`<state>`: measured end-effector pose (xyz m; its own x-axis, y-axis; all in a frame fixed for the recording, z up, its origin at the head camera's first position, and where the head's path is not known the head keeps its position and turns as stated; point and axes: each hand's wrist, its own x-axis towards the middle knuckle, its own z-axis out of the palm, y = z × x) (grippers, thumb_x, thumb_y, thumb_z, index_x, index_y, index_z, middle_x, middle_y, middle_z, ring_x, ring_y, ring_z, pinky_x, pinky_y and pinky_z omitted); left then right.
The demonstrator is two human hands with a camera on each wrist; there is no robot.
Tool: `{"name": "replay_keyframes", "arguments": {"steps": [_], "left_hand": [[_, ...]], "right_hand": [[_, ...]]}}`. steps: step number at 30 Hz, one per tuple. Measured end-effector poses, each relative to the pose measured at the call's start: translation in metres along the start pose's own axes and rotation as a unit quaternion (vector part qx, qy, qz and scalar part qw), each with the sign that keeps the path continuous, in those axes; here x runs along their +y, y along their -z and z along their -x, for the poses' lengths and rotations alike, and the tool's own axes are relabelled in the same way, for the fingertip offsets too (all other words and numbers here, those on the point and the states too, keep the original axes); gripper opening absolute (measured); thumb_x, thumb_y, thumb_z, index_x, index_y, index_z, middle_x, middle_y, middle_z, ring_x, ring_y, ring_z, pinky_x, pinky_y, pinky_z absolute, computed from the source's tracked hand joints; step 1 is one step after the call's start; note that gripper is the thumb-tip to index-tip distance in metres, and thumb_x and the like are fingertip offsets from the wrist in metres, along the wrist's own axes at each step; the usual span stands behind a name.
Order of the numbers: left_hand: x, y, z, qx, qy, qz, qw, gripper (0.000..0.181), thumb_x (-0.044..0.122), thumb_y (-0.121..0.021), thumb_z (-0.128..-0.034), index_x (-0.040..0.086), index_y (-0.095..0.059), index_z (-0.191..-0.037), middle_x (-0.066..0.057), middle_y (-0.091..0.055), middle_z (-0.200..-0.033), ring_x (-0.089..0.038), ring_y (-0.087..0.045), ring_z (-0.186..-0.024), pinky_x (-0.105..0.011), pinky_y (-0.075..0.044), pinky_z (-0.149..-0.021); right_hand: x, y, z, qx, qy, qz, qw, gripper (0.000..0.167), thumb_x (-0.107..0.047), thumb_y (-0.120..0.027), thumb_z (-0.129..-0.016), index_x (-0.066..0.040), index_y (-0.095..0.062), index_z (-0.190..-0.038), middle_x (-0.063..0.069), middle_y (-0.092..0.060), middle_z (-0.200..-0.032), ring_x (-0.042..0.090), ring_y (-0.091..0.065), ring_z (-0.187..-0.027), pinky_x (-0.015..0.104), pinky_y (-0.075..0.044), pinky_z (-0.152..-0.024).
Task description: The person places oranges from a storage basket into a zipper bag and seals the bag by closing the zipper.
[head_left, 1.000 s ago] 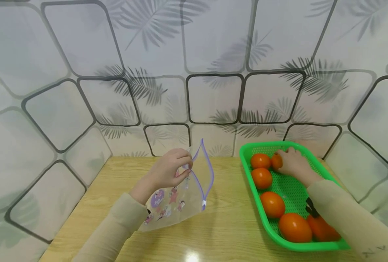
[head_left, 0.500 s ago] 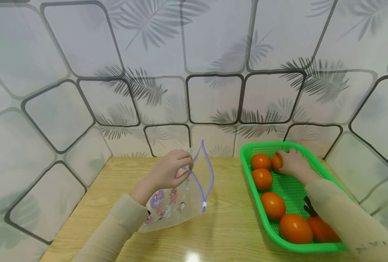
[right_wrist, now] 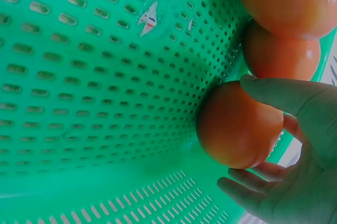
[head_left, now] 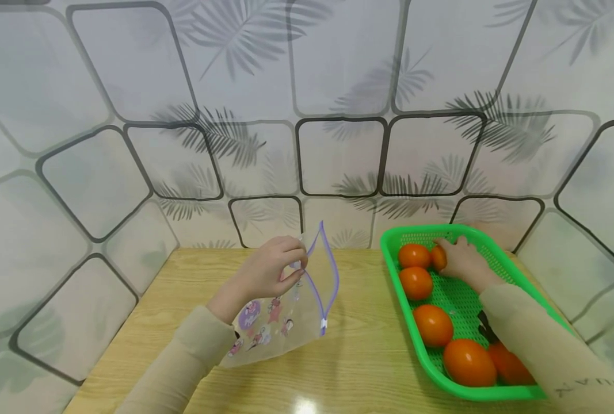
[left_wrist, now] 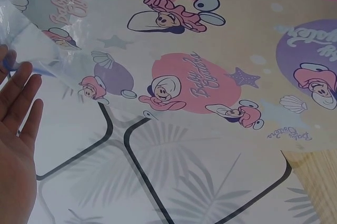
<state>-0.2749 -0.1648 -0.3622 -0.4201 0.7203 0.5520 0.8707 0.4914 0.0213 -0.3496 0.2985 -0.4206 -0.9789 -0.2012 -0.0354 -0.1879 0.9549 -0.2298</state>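
Observation:
My left hand (head_left: 267,269) pinches the upper edge of a clear zip bag (head_left: 265,330) with cartoon prints. The bag's purple-edged mouth gapes to the right, its white slider at the lower end. In the left wrist view, the printed side of the bag (left_wrist: 195,84) fills much of the picture, with the fingers at its edge. Over the far part of the green basket, my right hand (head_left: 466,263) holds a smooth orange-red tomato (head_left: 438,259). From the right wrist, the thumb lies along the top of this tomato (right_wrist: 237,129) and the fingers curl under it.
Several other tomatoes (head_left: 415,283) lie along the left side and front of the green basket (head_left: 419,351). A dark strap-like piece (head_left: 486,328) shows by the right sleeve. The wooden table (head_left: 358,356) meets a patterned wall (head_left: 340,158) at the back.
The right hand shifts very slightly around the tomato, which now shows a little more. The left hand and the bag stay nearly still.

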Motion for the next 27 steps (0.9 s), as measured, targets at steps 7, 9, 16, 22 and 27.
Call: {"name": "replay_keyframes", "arguments": {"steps": [7, 9, 16, 22, 27], "left_hand": [[0.000, 0.000, 0.000, 0.006, -0.003, -0.001, 1.0000, 0.013, 0.009, -0.079, -0.0880, 0.014, -0.068, -0.092, 0.000, -0.069, -0.100, -0.020, -0.068, -0.100, -0.041, -0.057, -0.096], [0.000, 0.000, 0.000, 0.005, -0.002, 0.001, 1.0000, 0.012, 0.010, -0.078, -0.0887, 0.014, -0.068, -0.092, 0.000, -0.069, -0.100, -0.020, -0.068, -0.100, -0.041, -0.057, -0.096], [0.000, -0.001, -0.001, 0.002, 0.001, 0.003, 1.0000, 0.012, 0.009, -0.078, -0.0887, 0.014, -0.068, -0.092, 0.000, -0.070, -0.101, -0.021, -0.068, -0.102, -0.041, -0.057, -0.098], [0.001, -0.001, 0.000, -0.006, 0.006, 0.004, 1.0000, 0.010, 0.010, -0.078, -0.0901, 0.014, -0.068, -0.093, 0.001, -0.069, -0.101, -0.021, -0.068, -0.102, -0.041, -0.056, -0.099], [0.001, -0.002, 0.000, -0.008, 0.012, 0.006, 0.9999, 0.009, 0.011, -0.077, -0.0913, 0.014, -0.069, -0.094, 0.001, -0.069, -0.102, -0.020, -0.068, -0.102, -0.041, -0.056, -0.099]], "right_hand": [[-0.001, -0.001, -0.001, 0.001, 0.003, -0.001, 1.0000, 0.082, -0.013, -0.081, -0.082, 0.003, -0.042, -0.152, 0.054, -0.038, -0.128, 0.073, -0.050, -0.111, 0.075, -0.053, -0.083], [0.001, -0.002, -0.001, 0.002, 0.003, -0.003, 1.0000, 0.082, -0.013, -0.081, -0.081, 0.003, -0.042, -0.152, 0.054, -0.039, -0.127, 0.072, -0.051, -0.109, 0.074, -0.053, -0.082], [0.006, -0.005, 0.000, 0.006, 0.006, -0.009, 0.9999, 0.079, -0.013, -0.081, -0.081, 0.005, -0.043, -0.148, 0.055, -0.041, -0.124, 0.070, -0.055, -0.104, 0.074, -0.053, -0.082], [0.007, -0.006, -0.001, 0.004, 0.009, -0.014, 0.9999, 0.077, -0.014, -0.080, -0.080, 0.005, -0.044, -0.146, 0.055, -0.042, -0.123, 0.069, -0.057, -0.101, 0.073, -0.053, -0.079], [0.009, -0.008, -0.004, 0.013, 0.016, -0.016, 0.9997, 0.077, -0.013, -0.080, -0.080, 0.005, -0.044, -0.145, 0.053, -0.044, -0.121, 0.068, -0.057, -0.099, 0.073, -0.053, -0.079]]}}
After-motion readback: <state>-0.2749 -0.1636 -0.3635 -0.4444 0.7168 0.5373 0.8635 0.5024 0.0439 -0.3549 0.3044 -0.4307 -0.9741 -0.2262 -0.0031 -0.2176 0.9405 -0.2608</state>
